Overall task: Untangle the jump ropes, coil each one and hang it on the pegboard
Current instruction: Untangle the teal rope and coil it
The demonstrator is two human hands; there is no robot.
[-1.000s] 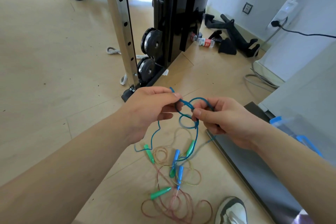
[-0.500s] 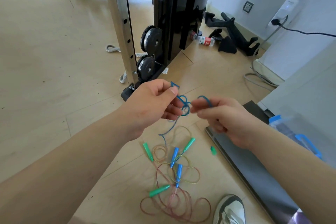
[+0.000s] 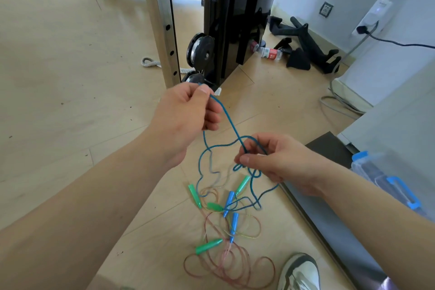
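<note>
My left hand [image 3: 188, 115] pinches one stretch of a blue jump rope [image 3: 229, 122] between thumb and fingers, raised up and to the left. My right hand [image 3: 273, 160] pinches the same blue rope lower down, where loops cross at a knot. From there the blue rope hangs to the wooden floor. On the floor lie several green handles [image 3: 208, 246] and blue handles [image 3: 234, 220], tangled with a pink rope [image 3: 226, 268] and a thin yellowish rope [image 3: 249, 234]. No pegboard is in view.
A black and steel gym machine [image 3: 226, 19] stands just ahead. A plastic bottle [image 3: 270, 53] and black attachments [image 3: 306, 45] lie by the wall. A dark mat [image 3: 329, 219] runs along the right, a clear box with blue clips [image 3: 388, 181] beside it. My shoe [image 3: 301, 273] is bottom right.
My hands have pulled apart: the left rose up and left, the right dropped lower. The blue rope now stretches between them, and the knot has loosened into wider loops.
</note>
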